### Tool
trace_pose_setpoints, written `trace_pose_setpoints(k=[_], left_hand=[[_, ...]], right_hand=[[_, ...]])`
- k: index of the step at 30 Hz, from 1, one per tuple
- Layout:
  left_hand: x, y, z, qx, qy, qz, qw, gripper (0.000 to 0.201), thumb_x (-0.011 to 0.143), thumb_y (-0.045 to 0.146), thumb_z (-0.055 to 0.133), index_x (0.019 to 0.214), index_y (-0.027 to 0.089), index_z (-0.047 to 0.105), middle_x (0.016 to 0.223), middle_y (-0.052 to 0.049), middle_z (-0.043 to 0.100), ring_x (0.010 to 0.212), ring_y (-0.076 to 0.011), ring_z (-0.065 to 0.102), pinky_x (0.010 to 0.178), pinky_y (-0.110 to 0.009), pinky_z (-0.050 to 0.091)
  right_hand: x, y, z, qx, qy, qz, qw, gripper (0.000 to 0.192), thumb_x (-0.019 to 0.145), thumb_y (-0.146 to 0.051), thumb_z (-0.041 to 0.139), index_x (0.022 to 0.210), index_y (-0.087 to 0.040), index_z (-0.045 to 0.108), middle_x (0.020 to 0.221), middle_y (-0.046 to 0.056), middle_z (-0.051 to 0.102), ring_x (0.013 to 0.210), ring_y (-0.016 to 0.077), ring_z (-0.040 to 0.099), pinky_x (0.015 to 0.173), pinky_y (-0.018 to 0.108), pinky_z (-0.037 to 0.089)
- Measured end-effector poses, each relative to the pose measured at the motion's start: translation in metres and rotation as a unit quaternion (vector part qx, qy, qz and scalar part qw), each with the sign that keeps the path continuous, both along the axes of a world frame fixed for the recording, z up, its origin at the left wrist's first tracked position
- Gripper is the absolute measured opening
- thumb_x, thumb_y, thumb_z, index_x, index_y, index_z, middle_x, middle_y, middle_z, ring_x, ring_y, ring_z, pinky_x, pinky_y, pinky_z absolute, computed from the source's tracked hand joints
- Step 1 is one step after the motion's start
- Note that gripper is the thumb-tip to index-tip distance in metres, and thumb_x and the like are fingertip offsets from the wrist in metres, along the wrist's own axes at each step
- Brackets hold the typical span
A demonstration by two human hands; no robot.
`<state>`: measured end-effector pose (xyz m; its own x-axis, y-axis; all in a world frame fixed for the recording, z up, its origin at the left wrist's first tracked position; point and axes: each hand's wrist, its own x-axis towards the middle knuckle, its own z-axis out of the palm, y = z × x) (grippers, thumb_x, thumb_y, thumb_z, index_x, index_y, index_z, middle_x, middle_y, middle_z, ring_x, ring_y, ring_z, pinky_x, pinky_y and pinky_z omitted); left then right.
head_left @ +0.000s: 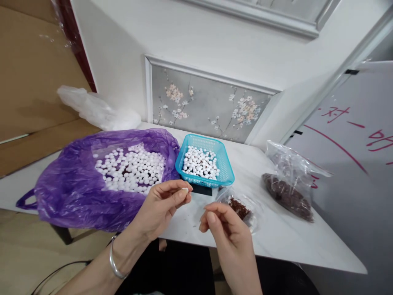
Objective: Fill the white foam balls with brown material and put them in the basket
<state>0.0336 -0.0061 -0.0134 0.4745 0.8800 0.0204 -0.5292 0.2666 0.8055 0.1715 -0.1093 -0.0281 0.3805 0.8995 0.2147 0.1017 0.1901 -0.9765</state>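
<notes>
We hold our hands close together above the near edge of the white surface (285, 241), not touching each other. Our left hand (159, 207), with a silver bangle (116, 264) on its wrist, pinches a small white bead (185, 190) between thumb and forefinger, the fingers closed on it. Our right hand (229, 231) sits just beside it, thumb and forefinger brought together at the tips; we cannot tell whether anything lies between them, as whatever might be there is too small to see.

Just beyond our left hand lies an open purple plastic bag (73, 184), spread on the surface and holding many white beads like the one we pinch. Touching its right side is a blue plastic basket (225, 170) with a smaller heap of the same beads inside. Beside our right hand lies a small clear bag (250, 207) with dark reddish-brown bits in it, and farther right, well apart, a larger clear bag (288, 184) with more of the same dark stuff.

Behind the surface stands a grey panel with pale blossoms (208, 108). At the right leans a whiteboard (353, 172) with red marks, and a crumpled white plastic bag (98, 110) lies at the back left.
</notes>
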Motion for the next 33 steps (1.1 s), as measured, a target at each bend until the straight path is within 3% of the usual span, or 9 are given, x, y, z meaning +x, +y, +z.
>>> trace_pose_setpoints(k=[8, 11, 14, 17, 20, 24, 27, 30, 33], left_hand=[[0.014, 0.008, 0.006, -0.062, 0.005, 0.017, 0.998, 0.011, 0.079, 0.015, 0.076, 0.089, 0.017, 0.080, 0.093, -0.003, 0.078, 0.083, -0.0093, 0.071, 0.082, -0.013, 0.055], [0.032, 0.018, 0.014, -0.009, 0.033, 0.052, 0.998, 0.021, 0.093, 0.023, 0.059, 0.103, 0.017, 0.076, 0.125, -0.009, 0.070, 0.113, -0.0161, 0.065, 0.100, -0.022, 0.050], [0.051, 0.031, 0.022, 0.045, 0.075, 0.074, 0.993, 0.037, 0.096, 0.027, 0.051, 0.131, 0.018, 0.061, 0.153, -0.012, 0.044, 0.138, -0.0227, 0.044, 0.111, -0.034, 0.040], [0.058, 0.040, 0.026, 0.090, 0.126, 0.092, 0.984, 0.056, 0.093, 0.026, 0.055, 0.147, 0.019, 0.043, 0.160, -0.013, 0.029, 0.146, -0.0235, 0.030, 0.116, -0.038, 0.031], [0.044, 0.044, 0.034, 0.163, 0.192, 0.122, 0.960, 0.057, 0.092, 0.025, 0.054, 0.148, 0.019, 0.042, 0.158, -0.011, 0.034, 0.144, -0.0228, 0.035, 0.115, -0.035, 0.033], [-0.006, 0.053, 0.051, 0.259, 0.324, 0.151, 0.897, 0.045, 0.088, 0.028, 0.056, 0.131, 0.016, 0.062, 0.137, -0.011, 0.062, 0.125, -0.0253, 0.058, 0.106, -0.035, 0.042], [-0.050, 0.065, 0.059, 0.313, 0.458, 0.161, 0.816, 0.029, 0.080, 0.029, 0.063, 0.105, 0.017, 0.076, 0.117, -0.009, 0.074, 0.115, -0.0292, 0.062, 0.105, -0.037, 0.040], [-0.074, 0.073, 0.052, 0.337, 0.575, 0.142, 0.732, 0.023, 0.078, 0.024, 0.060, 0.092, 0.020, 0.078, 0.102, -0.010, 0.078, 0.098, -0.0311, 0.068, 0.094, -0.040, 0.045], [-0.077, 0.075, 0.035, 0.344, 0.663, 0.106, 0.657, 0.018, 0.075, 0.020, 0.060, 0.078, 0.020, 0.077, 0.081, -0.012, 0.077, 0.082, -0.0334, 0.069, 0.079, -0.042, 0.047]], right_hand=[[0.001, -0.002, 0.007, -0.004, -0.009, -0.030, 1.000, 0.019, 0.092, -0.040, 0.060, 0.090, -0.022, 0.066, 0.068, -0.001, 0.065, 0.065, 0.0124, 0.061, 0.063, 0.021, 0.052], [0.012, -0.005, 0.007, -0.009, -0.058, -0.077, 0.995, 0.021, 0.090, -0.042, 0.060, 0.090, -0.022, 0.066, 0.067, -0.001, 0.065, 0.066, 0.0136, 0.061, 0.062, 0.022, 0.052], [0.036, -0.008, 0.000, -0.036, -0.150, -0.142, 0.978, 0.027, 0.087, -0.046, 0.060, 0.096, -0.022, 0.067, 0.074, 0.002, 0.071, 0.068, 0.0166, 0.066, 0.066, 0.025, 0.056], [0.068, -0.009, -0.009, -0.100, -0.233, -0.196, 0.947, 0.038, 0.082, -0.054, 0.058, 0.098, -0.022, 0.069, 0.086, 0.007, 0.076, 0.074, 0.0233, 0.072, 0.070, 0.032, 0.058], [0.093, -0.010, -0.015, -0.183, -0.323, -0.213, 0.904, 0.042, 0.073, -0.058, 0.059, 0.096, -0.026, 0.072, 0.087, 0.007, 0.078, 0.074, 0.0287, 0.073, 0.068, 0.038, 0.059], [0.104, -0.013, -0.019, -0.193, -0.376, -0.196, 0.885, 0.040, 0.073, -0.057, 0.056, 0.095, -0.029, 0.073, 0.097, 0.005, 0.078, 0.075, 0.0289, 0.074, 0.069, 0.038, 0.058], [0.101, -0.014, -0.021, -0.194, -0.370, -0.206, 0.885, 0.039, 0.076, -0.058, 0.054, 0.095, -0.030, 0.073, 0.100, 0.003, 0.079, 0.083, 0.0295, 0.074, 0.070, 0.037, 0.058], [0.092, -0.012, -0.021, -0.185, -0.351, -0.225, 0.890, 0.038, 0.078, -0.057, 0.054, 0.095, -0.029, 0.072, 0.096, 0.004, 0.079, 0.082, 0.0288, 0.075, 0.072, 0.036, 0.058], [0.082, -0.011, -0.017, -0.164, -0.340, -0.225, 0.899, 0.035, 0.081, -0.053, 0.051, 0.094, -0.027, 0.071, 0.090, 0.005, 0.080, 0.078, 0.0268, 0.075, 0.070, 0.033, 0.057]])
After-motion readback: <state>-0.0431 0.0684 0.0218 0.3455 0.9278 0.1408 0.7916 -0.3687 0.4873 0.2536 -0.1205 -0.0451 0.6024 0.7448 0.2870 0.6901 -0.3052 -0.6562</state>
